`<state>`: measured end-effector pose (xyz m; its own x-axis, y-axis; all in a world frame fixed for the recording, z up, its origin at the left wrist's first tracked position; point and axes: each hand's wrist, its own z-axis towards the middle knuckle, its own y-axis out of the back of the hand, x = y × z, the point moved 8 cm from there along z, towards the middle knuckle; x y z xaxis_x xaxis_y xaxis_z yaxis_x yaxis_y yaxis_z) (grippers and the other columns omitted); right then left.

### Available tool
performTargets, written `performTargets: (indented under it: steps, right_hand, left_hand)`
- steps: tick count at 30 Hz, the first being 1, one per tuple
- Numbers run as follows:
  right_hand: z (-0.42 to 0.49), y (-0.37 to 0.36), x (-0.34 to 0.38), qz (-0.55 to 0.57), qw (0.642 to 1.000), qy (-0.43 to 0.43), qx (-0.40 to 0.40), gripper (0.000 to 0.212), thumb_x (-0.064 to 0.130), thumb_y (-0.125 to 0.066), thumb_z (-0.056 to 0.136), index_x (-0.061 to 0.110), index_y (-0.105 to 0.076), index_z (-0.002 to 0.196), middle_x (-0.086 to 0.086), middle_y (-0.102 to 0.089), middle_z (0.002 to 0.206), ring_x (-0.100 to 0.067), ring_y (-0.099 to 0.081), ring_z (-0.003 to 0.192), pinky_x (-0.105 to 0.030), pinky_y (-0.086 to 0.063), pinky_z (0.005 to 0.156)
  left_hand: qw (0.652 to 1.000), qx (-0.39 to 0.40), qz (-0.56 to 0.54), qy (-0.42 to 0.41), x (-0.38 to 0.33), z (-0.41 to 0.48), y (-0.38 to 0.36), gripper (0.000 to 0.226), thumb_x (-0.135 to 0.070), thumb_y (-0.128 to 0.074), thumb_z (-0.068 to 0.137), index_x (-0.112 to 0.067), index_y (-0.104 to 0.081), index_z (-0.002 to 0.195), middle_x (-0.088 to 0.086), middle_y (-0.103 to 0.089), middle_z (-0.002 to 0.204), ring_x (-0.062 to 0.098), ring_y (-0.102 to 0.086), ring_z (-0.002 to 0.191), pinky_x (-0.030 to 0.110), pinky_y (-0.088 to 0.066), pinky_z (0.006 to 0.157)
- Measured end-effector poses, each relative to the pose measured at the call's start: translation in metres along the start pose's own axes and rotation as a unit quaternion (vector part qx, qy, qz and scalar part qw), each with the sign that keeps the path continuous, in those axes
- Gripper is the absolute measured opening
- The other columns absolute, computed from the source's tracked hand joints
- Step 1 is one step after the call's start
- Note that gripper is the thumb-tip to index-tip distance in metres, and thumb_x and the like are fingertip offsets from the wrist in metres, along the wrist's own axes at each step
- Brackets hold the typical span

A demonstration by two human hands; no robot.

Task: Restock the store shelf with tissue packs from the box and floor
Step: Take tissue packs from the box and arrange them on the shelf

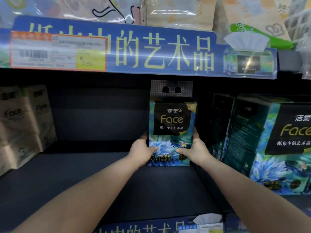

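**The tall pack may tip over**

Both hands hold one Face tissue pack point(171, 132) upright, deep in the middle of the shelf point(84, 182). The left hand point(143, 151) grips its lower left side. The right hand point(196, 150) grips its lower right side. The thumbs lie on the front and the other fingers curl round the edges. The pack is tall and thin, and nothing stands close beside it. If the hands let go too fast, it may fall flat. The blue packs point(277, 148) at 3 o'clock stand apart, so they cannot prop it up. The cream packs point(21, 123) sit far off at 9 o'clock.
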<state>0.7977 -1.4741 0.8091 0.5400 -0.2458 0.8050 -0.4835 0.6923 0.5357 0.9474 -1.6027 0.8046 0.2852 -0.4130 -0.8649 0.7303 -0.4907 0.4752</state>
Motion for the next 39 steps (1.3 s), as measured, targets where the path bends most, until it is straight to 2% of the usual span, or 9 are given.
performTargets:
  steps: [4,7,9,17,23,28,32,37,39]
  right_hand:
    - [0.015,-0.002,-0.013,0.010,1.000,-0.024,-0.007,0.086,0.012,-0.078,0.075,0.012,-0.026,0.143,-0.005,-0.057,0.118,-0.021,-0.054,0.114,-0.022,-0.040,0.085]
    - [0.022,-0.004,-0.021,0.035,0.998,-0.043,-0.001,0.074,0.010,-0.077,0.075,0.014,-0.038,0.137,-0.005,-0.058,0.120,-0.021,-0.054,0.114,-0.022,-0.040,0.087]
    - [0.023,-0.005,-0.023,0.041,0.998,-0.049,0.005,0.073,0.011,-0.077,0.075,0.015,-0.038,0.137,-0.007,-0.057,0.124,-0.021,-0.054,0.114,-0.023,-0.041,0.089]
    - [0.020,-0.004,-0.019,-0.013,0.997,-0.072,-0.007,0.081,0.018,-0.078,0.074,0.013,-0.032,0.140,-0.010,-0.058,0.125,-0.027,-0.055,0.115,-0.030,-0.046,0.093]
    - [-0.011,0.009,0.004,-0.054,0.996,-0.068,-0.017,0.084,0.020,-0.074,0.079,0.012,-0.022,0.145,-0.011,-0.051,0.133,-0.027,-0.049,0.122,-0.029,-0.041,0.096]
    - [-0.064,0.015,0.041,-0.111,0.993,-0.032,-0.014,0.069,0.028,-0.064,0.088,0.012,-0.029,0.144,-0.010,-0.042,0.144,-0.025,-0.040,0.133,-0.028,-0.035,0.103]
    - [-0.117,0.012,0.057,-0.189,0.981,-0.030,-0.006,0.053,0.034,-0.057,0.091,0.014,-0.042,0.138,-0.007,-0.049,0.140,-0.023,-0.047,0.128,-0.028,-0.038,0.099]
    - [-0.193,0.021,0.060,-0.264,0.963,-0.051,0.004,0.052,0.032,-0.053,0.094,0.016,-0.037,0.141,-0.003,-0.044,0.144,-0.020,-0.045,0.130,-0.030,-0.039,0.101]
    - [-0.227,0.034,0.053,-0.286,0.954,-0.092,-0.002,0.052,0.031,-0.052,0.094,0.020,-0.036,0.142,-0.003,-0.045,0.144,-0.023,-0.051,0.123,-0.034,-0.046,0.093]
  left_hand:
    - [0.999,-0.014,-0.028,-0.009,-0.001,0.008,-0.004,0.057,-0.011,-0.066,0.085,-0.016,-0.044,0.138,0.007,-0.058,0.128,0.024,-0.055,0.116,0.027,-0.045,0.096]
    - [0.998,-0.010,-0.056,-0.005,0.003,0.012,-0.009,0.061,-0.010,-0.067,0.085,-0.019,-0.042,0.139,0.006,-0.056,0.131,0.024,-0.055,0.116,0.037,-0.047,0.101]
    - [0.999,-0.004,-0.052,-0.006,0.003,0.014,-0.010,0.063,-0.011,-0.067,0.085,-0.019,-0.039,0.141,0.007,-0.055,0.133,0.024,-0.055,0.118,0.041,-0.047,0.101]
    - [1.000,0.006,0.023,-0.006,-0.001,0.016,-0.010,0.064,-0.016,-0.063,0.088,-0.020,-0.032,0.144,0.007,-0.054,0.135,0.024,-0.053,0.121,0.029,-0.045,0.099]
    - [0.994,0.002,0.106,-0.001,0.002,-0.001,0.003,0.054,-0.031,-0.064,0.087,-0.012,-0.044,0.134,0.010,-0.059,0.127,0.027,-0.058,0.113,0.033,-0.049,0.093]
    - [0.977,0.037,0.198,-0.073,-0.014,-0.038,0.018,0.063,-0.039,-0.057,0.090,-0.013,-0.034,0.143,0.012,-0.042,0.142,0.026,-0.044,0.129,0.032,-0.038,0.104]
    - [0.953,0.080,0.253,-0.147,-0.025,-0.080,0.017,0.061,-0.042,-0.057,0.089,-0.014,-0.039,0.141,0.009,-0.040,0.143,0.026,-0.043,0.129,0.035,-0.039,0.106]
    - [0.921,0.134,0.277,-0.238,-0.047,-0.137,-0.003,0.056,-0.043,-0.052,0.091,-0.018,-0.041,0.139,0.004,-0.041,0.143,0.025,-0.040,0.131,0.040,-0.038,0.106]
    - [0.911,0.156,0.274,-0.267,-0.056,-0.164,-0.020,0.053,-0.042,-0.052,0.091,-0.020,-0.041,0.139,0.002,-0.041,0.143,0.024,-0.040,0.131,0.040,-0.039,0.105]
